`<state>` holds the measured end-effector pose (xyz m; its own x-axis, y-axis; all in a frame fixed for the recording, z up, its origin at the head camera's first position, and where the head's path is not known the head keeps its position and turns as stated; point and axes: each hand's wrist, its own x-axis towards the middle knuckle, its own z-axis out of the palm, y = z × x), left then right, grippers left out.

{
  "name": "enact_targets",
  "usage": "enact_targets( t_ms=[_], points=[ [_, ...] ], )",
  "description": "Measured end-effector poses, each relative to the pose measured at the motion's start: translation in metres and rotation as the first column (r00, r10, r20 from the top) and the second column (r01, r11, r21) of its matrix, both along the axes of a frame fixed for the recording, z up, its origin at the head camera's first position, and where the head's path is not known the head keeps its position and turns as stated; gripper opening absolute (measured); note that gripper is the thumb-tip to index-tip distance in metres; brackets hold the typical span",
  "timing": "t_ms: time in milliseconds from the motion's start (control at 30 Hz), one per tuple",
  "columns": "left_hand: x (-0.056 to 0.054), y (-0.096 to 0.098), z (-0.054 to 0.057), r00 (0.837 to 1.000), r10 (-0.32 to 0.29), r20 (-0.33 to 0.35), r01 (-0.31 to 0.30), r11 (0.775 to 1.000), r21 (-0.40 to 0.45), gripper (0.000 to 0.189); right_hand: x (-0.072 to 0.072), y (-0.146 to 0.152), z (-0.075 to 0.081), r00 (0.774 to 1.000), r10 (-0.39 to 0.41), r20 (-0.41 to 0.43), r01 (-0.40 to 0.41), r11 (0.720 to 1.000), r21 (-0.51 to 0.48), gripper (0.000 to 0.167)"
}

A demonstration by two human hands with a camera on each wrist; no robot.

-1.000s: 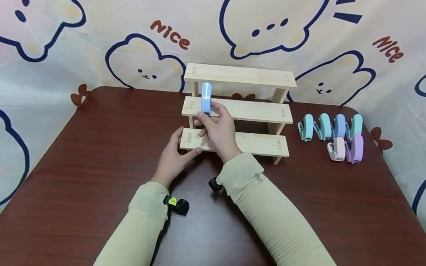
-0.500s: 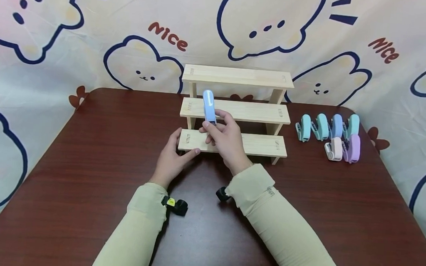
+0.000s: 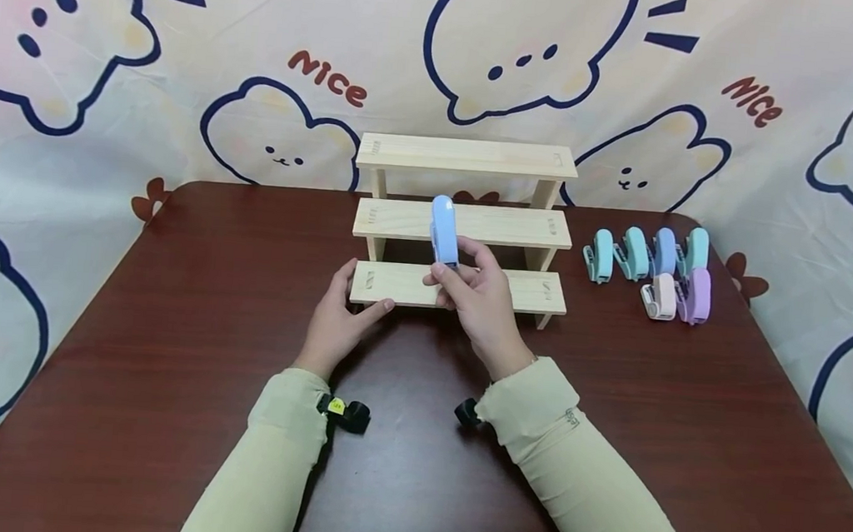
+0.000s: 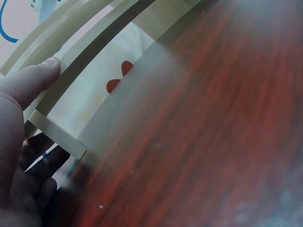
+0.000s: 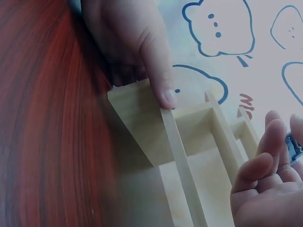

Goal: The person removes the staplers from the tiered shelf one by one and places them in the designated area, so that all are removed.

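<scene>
In the head view a pale three-step wooden shelf (image 3: 395, 283) stands at the back middle of the table. My left hand (image 3: 331, 325) grips the left end of its lowest board. The left wrist view shows the thumb (image 4: 38, 78) against the board's edge, with fingers curled around the side leg. My right hand (image 3: 487, 308) pinches a small blue stapler (image 3: 443, 230) at its lower end, holding it nearly upright before the middle step. Only a sliver of that stapler (image 5: 294, 146) shows at the right wrist view's edge, beyond the right fingers (image 5: 255, 170).
Right of the shelf stand several small staplers in two rows: teal ones (image 3: 602, 256), a blue one (image 3: 664, 251), a white one (image 3: 660, 298) and a purple one (image 3: 697, 297). A printed cloth (image 3: 384, 37) hangs behind the dark wooden table (image 3: 189, 322).
My right hand has drawn the blue stapler rightward and slightly down, away from the left end of the middle step. The left hand keeps its grip on the shelf. The head view has shifted slightly.
</scene>
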<state>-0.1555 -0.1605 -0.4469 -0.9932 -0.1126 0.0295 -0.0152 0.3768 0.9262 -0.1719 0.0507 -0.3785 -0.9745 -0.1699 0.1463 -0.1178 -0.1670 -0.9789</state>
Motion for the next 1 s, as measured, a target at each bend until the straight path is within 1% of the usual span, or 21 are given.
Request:
enact_targets(
  t_ms=[233, 333, 467, 733, 867, 1000],
  points=[
    [0.000, -0.001, -0.001, 1.000, -0.004, -0.001, 0.004, 1.000, -0.005, 0.098, 0.006, 0.022, -0.001, 0.999, -0.037, -0.014, 0.037, 0.999, 0.006, 0.043],
    [0.001, -0.001, 0.000, 1.000, -0.001, -0.002, 0.001, 1.000, -0.018, 0.098, 0.008, 0.033, -0.003, 0.998, -0.061, 0.000, 0.061, 0.998, 0.035, 0.043],
    [0.001, -0.002, 0.001, 1.000, 0.003, -0.008, -0.003, 1.000, -0.029, 0.097, 0.010, 0.050, -0.006, 0.996, -0.086, 0.023, 0.083, 0.992, 0.097, 0.044],
    [-0.001, -0.002, 0.000, 1.000, 0.001, -0.010, -0.001, 1.000, -0.024, 0.097, 0.018, 0.085, -0.010, 0.990, -0.142, 0.022, 0.136, 0.976, 0.172, 0.049],
    [-0.001, -0.002, -0.002, 1.000, 0.000, -0.012, 0.000, 1.000, -0.026, 0.097, 0.020, 0.100, -0.013, 0.986, -0.164, 0.019, 0.158, 0.971, 0.180, 0.050],
    [-0.001, -0.001, 0.000, 1.000, -0.003, -0.003, 0.003, 1.000, -0.015, 0.096, 0.021, 0.116, -0.016, 0.980, -0.198, 0.028, 0.191, 0.966, 0.178, 0.051]
  ],
)
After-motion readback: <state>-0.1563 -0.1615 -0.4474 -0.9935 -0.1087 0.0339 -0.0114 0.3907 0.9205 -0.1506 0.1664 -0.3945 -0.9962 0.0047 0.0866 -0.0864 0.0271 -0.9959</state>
